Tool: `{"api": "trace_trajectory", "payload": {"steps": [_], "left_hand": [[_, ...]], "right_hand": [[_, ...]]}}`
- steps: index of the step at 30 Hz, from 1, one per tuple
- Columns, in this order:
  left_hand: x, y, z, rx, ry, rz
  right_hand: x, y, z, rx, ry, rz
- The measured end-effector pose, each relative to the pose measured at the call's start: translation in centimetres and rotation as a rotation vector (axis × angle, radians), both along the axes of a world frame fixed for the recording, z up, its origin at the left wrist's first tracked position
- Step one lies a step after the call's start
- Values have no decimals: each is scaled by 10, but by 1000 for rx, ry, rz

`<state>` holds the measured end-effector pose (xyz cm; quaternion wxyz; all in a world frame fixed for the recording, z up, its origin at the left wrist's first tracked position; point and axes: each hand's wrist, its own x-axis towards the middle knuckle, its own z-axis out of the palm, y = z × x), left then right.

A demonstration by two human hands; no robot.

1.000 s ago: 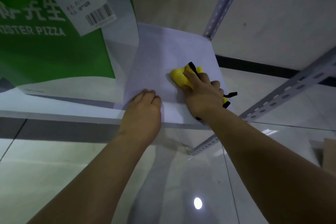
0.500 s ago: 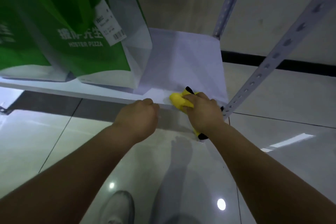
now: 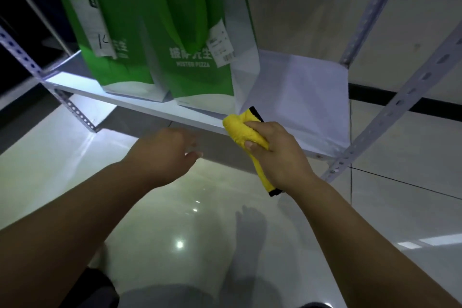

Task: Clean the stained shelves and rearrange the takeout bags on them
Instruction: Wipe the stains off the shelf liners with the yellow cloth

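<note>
Two forearms (image 3: 75, 220): both reach forward from the bottom edge of the view, above the glossy tiled floor (image 3: 160, 222).
Left hand (image 3: 165, 155): in front of the shelf's front edge and a little below it, not touching it. Its grip is wide, the fingers are loose and blurred, and it holds nothing.
Right hand (image 3: 277, 157): to the right of the left hand and apart from it. Its grip is closed round the yellow cloth, with the thumb on the fabric.
Yellow cloth (image 3: 237, 130): bunched up. The upper lump is at the shelf's front edge, just beside the lower right corner of the right bag. A black-trimmed end comes out under the wrist. Whether it presses on the board, I cannot tell.
Shelf (image 3: 300, 97): a white board, and its right part is bare.
Right takeout bag (image 3: 197, 80): green and white, printed "MISTER PIZZA", standing upright on the shelf with a receipt (image 3: 220, 44) on its front.
Left takeout bag (image 3: 120, 62): same green, close beside the right one, with a paper sheet (image 3: 100, 33) on it.
Posts (image 3: 400, 100): perforated metal at the shelf's corners.
Wall (image 3: 300, 8): pale, with a dark skirting (image 3: 370, 95) at the floor.
</note>
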<state>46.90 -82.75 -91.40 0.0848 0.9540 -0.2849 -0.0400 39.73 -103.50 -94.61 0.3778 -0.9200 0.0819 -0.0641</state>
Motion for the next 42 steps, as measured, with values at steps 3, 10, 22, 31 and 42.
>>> {"api": "trace_trajectory", "payload": {"steps": [3,10,22,31,42], "left_hand": [[18,24,-10,-5,-16,1],[90,116,-42,-41,-9,86],[260,274,-55,-50,-127,82],[359,369,-76,-51,-102,38],[441,383,-107,-149,-118,-165]], "right_hand": [[11,22,1,-9,-4,20],[69,95,-20,-83,66,36],[217,267,-43,-142,45,-7],[324,379,-41,-229,38,-10],[461,433,-40,-454,142,-264]]}}
